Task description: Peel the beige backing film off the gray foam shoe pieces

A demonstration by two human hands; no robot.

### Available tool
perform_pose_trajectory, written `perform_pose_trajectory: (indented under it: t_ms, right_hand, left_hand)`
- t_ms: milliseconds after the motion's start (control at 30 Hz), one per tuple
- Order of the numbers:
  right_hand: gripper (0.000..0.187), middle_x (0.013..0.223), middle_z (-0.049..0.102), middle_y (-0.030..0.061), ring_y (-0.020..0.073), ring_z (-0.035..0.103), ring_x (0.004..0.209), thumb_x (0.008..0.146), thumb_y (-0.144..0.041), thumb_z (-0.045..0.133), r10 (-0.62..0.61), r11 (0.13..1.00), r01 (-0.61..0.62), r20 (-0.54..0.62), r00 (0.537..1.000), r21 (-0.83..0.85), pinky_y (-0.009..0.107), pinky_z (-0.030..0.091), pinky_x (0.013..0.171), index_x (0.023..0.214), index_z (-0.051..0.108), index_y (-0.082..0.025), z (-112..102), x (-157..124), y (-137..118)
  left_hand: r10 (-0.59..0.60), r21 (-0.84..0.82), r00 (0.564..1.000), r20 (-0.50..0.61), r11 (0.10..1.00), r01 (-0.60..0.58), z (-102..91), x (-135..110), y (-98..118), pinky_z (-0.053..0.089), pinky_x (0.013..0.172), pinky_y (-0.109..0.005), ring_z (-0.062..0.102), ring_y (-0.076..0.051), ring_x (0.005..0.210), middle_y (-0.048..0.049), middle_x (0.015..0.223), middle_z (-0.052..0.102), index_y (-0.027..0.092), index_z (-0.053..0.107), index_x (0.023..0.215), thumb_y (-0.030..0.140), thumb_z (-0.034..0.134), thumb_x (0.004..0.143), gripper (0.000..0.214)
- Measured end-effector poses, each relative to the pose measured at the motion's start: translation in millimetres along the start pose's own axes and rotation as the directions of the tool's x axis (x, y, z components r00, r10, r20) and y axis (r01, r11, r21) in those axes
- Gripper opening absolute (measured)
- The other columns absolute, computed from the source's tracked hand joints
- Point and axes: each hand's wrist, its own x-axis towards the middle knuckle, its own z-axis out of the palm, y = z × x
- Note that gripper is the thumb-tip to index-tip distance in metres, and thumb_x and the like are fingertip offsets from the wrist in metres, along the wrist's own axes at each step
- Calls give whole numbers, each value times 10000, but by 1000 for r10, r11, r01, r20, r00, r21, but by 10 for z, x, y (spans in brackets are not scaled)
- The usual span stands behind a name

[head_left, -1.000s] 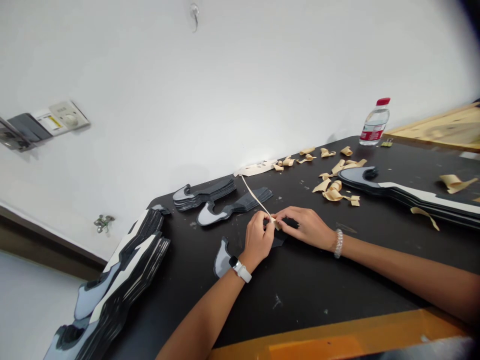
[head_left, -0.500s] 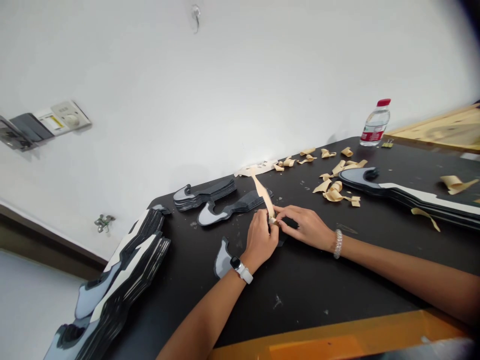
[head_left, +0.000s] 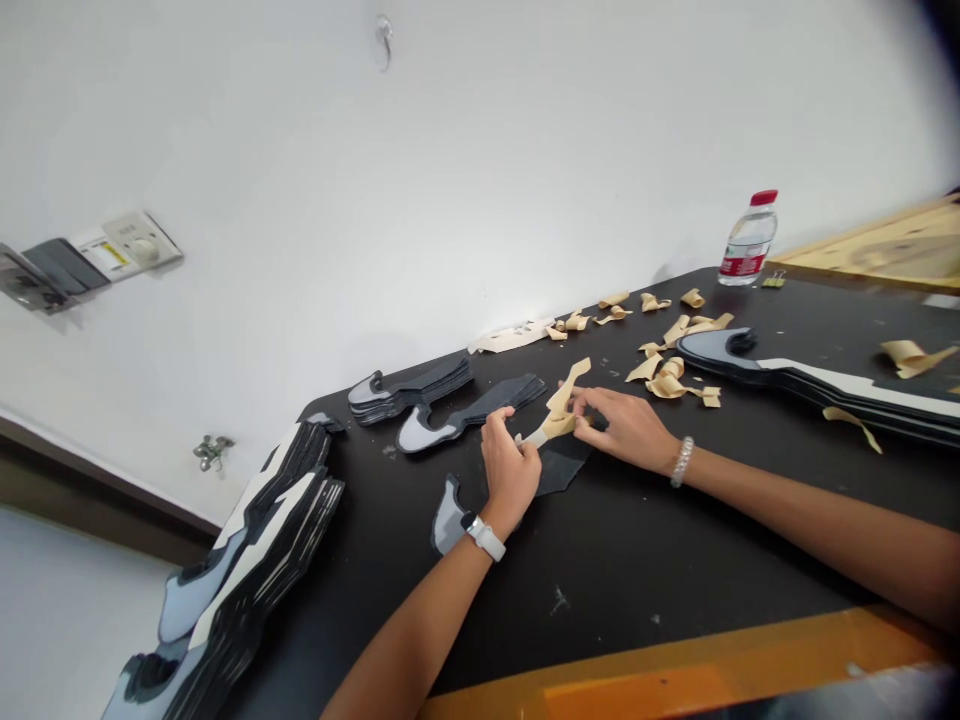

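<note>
On the black table a dark, flat, hook-ended piece with a light grey face [head_left: 448, 517] lies partly under my left hand [head_left: 511, 468]. My left fingers are curled over its middle, and their exact grip is hidden. A tan strip of backing paper [head_left: 559, 422] is peeled up from the piece, bent and twisted. It runs from beside my left fingertips to my right hand [head_left: 626, 428], whose thumb and fingers pinch it. The piece's dark tail end [head_left: 562, 470] shows below the strip.
Similar pieces are stacked at the left [head_left: 259, 560], behind my hands [head_left: 469, 408] and at the right [head_left: 810, 385]. Curled paper scraps [head_left: 670, 380] lie about. A water bottle [head_left: 748, 240] and a binder clip [head_left: 774, 281] stand near the wall.
My right hand has pulled the tan paper up and right, away from my left hand. The strip, which stood tall and straight, is now folded over, and more of the dark piece shows.
</note>
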Motion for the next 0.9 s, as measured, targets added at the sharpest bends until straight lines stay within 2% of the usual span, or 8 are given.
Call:
perform_pose_trajectory:
  t_ms: [100,167,267,367,500,667,767,900]
  right_hand:
    - [65,958,671,47,184,632,769,796,-256,515,-19,994,16,-32,999,-107,265,426,601,834,518,-203,-14,50,149]
    - [87,996,673,59,196,636,791,806,-266,510,-25,985,16,-51,998,-172,274,423,581,853,529,-196,-21,76,242]
    - [145,1043,672,64,208,638,851,815,-267,503,3,976,-19,-74,997,-215,279,423,564,925,556,-190,-24,98,359]
    - [212,1054,673,68,215,638,865,820,-277,496,65,969,-84,-89,994,-232,286,431,565,995,574,-186,-14,106,457]
    - [290,1023,681,69,228,630,887,821,-303,491,120,962,-140,-96,988,-236,300,445,587,1072,570,-180,0,114,564]
    - [424,972,686,72,244,618,928,824,-312,475,193,943,-220,-128,973,-249,324,460,653,1220,494,-161,-38,135,699]
    - [365,1028,675,87,265,605,955,815,-324,475,287,911,-316,-142,947,-267,336,457,655,1142,533,-173,-104,142,835]
    - [157,1204,610,95,266,600,953,786,-330,510,466,840,-501,-195,863,-208,343,450,706,851,566,-198,-229,120,1095]
  left_hand:
    - [11,33,1000,-16,999,-11,-12,-3,23,341,1003,-368,431,-216,1153,-81,1156,497,189,416,1109,7,434,626,517]
    - [64,49,998,-14,997,-63,-26,-5,40,329,1019,-368,420,-212,1174,-77,1160,494,196,426,1121,-8,419,615,546]
    - [162,77,986,36,983,-165,-49,-6,64,304,1046,-375,390,-201,1218,-69,1206,472,220,485,1136,-40,373,607,600]
    - [212,112,972,101,968,-223,-63,-5,69,301,1050,-392,373,-203,1235,-51,1257,434,267,580,1095,-54,350,620,618]
    - [228,141,964,136,959,-246,-58,-3,52,303,1051,-406,362,-208,1235,-32,1268,423,285,661,968,-63,346,627,580]
    - [208,160,969,133,960,-228,-51,-4,44,305,1051,-410,354,-207,1238,-34,1263,430,283,664,953,-63,347,629,570]
    - [199,168,972,125,961,-218,-52,-6,46,305,1052,-402,357,-202,1238,-38,1254,438,277,657,962,-61,347,623,570]
    - [175,166,978,116,967,-192,-54,-8,46,304,1052,-395,365,-200,1238,-40,1255,444,266,645,969,-59,347,613,567]
